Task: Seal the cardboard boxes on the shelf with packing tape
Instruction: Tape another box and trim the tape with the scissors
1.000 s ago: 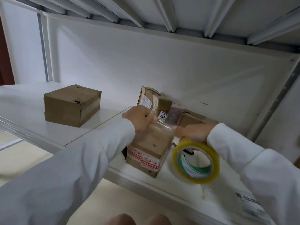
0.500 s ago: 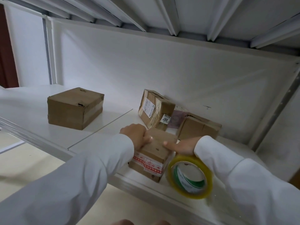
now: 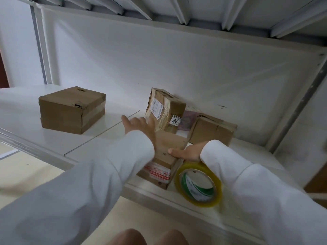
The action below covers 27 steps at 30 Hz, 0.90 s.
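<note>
Left hand is spread flat, fingers apart, beside the small cardboard box at the shelf front edge. Right hand lies pressed on that box's top, fingers extended. The yellow tape roll hangs under the right wrist, possibly looped on it. Three other boxes sit farther back.
</note>
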Tool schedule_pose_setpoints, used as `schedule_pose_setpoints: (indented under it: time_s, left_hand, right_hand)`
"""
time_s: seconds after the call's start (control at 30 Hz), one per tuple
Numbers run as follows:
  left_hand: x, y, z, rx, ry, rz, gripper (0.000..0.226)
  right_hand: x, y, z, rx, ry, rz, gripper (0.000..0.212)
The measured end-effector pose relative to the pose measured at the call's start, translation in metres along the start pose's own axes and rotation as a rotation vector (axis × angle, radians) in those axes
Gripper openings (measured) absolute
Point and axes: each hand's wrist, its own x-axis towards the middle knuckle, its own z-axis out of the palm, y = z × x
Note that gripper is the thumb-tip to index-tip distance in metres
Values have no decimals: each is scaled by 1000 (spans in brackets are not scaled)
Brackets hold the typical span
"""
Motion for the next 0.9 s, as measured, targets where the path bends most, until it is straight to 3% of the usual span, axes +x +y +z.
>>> schedule_pose_setpoints:
  time_s: [0.1,0.17,0.27,0.4,0.57,0.63,0.7,0.9]
  left_hand:
    - [7,-20,4,67,-13,-38,55]
    - [10,-24,7,78,18,8,49]
    - [15,-9,9,-137,84,195,46]
    - [15,18,21,-504,-96,364,42]
    - [18,21,23,-468,-170,344,46]
    - [24,17,27,-405,-207,314,49]
    - [31,13,33,-349,-236,237,56]
    - [39,-6,43,-413,-269,-70,69]
  right_hand:
    - [3,1,0,-12,4,-4,75]
    - [9,3,1,25,6,-3,76]
    - [16,2,2,76,25,-31,74]
    - [1,-6,0,52,12,-120,42]
    - [13,-4,1,57,33,-166,41]
    - [24,2,6,67,8,-118,60]
    - [34,7,6,104,32,-31,75]
    - [33,8,5,152,37,13,79]
